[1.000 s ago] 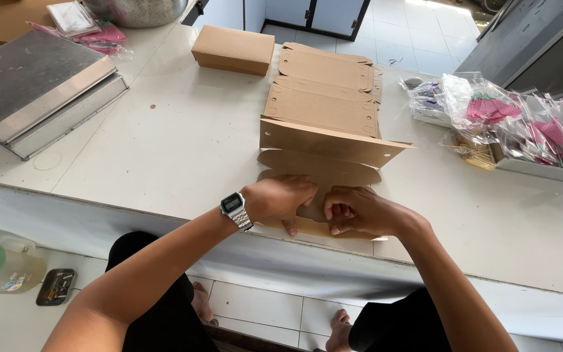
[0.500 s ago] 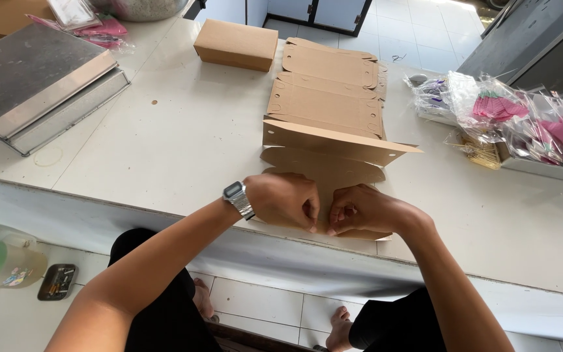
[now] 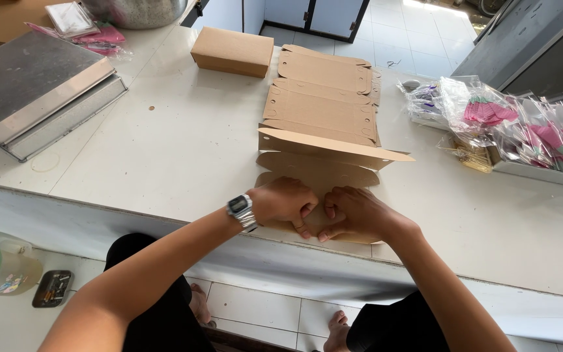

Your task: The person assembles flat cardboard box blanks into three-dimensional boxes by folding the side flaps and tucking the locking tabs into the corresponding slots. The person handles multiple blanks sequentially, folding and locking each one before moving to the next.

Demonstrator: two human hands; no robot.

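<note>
While one finished box (image 3: 232, 51) stands at upper centre, a flat cardboard blank (image 3: 320, 171) at frame centre is pinched along its near edge by curled left hand (image 3: 283, 203) and right hand (image 3: 353, 214); folding is barely begun.

The left hand (image 3: 283, 203) and right hand (image 3: 353, 213) rest side by side, knuckles nearly touching, both pressing on the near edge of a flat cardboard box blank (image 3: 319, 171) at the front of the white surface (image 3: 164, 150). One panel of the blank stands partly raised. A wristwatch (image 3: 241, 211) sits on the left wrist. Behind the blank lie further flat blanks (image 3: 324, 91), and a folded brown box (image 3: 232, 51) stands just beyond them. A metal tray (image 3: 34, 91) occupies the far left. Clear plastic packets (image 3: 509, 124) with pink contents lie at right.
</note>
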